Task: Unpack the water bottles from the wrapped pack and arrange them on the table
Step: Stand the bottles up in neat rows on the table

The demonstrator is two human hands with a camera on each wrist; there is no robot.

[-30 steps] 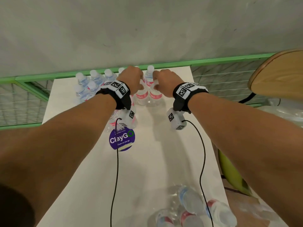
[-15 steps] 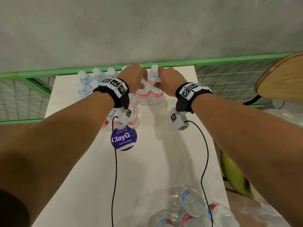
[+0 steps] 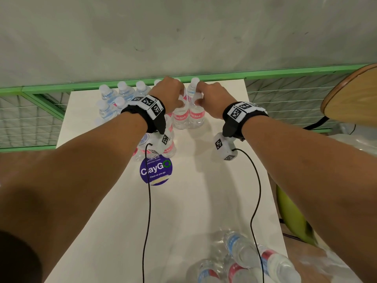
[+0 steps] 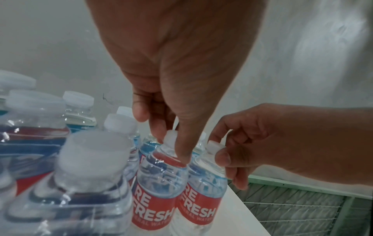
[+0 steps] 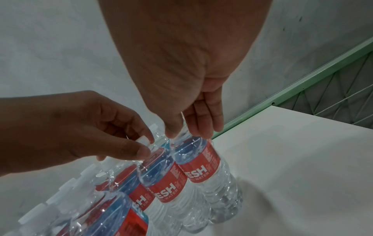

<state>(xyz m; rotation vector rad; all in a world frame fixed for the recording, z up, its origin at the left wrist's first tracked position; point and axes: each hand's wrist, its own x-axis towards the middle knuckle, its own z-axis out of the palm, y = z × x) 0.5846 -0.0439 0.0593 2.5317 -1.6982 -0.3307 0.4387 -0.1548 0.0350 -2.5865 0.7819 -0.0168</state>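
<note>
Near the upper middle of the head view, the left hand (image 3: 170, 93) and the right hand (image 3: 212, 97) are each pinching the neck of one upright bottle. In the left wrist view, the left thumb and fingers are closing around the cap of the left red-label bottle (image 4: 159, 188). The right hand is curling round the neck of the right red-label bottle (image 4: 201, 199). Both bottles are standing on the white table (image 3: 183, 211), touching each other, just beside the other standing bottles (image 3: 116, 99) at the upper left of the head view.

At the bottom of the head view the wrapped pack (image 3: 244, 260) is lying with several bottles inside it, so I judge the task is only partly done.

The risk, I think, is in the release. The bottles are tall and light at the neck, and they are standing very tight. If a finger is catching a cap while leaving, one bottle may be tipping into its neighbours. The wrist cables (image 3: 148, 201) are hanging over the table too and may be dragging a bottle.
</note>
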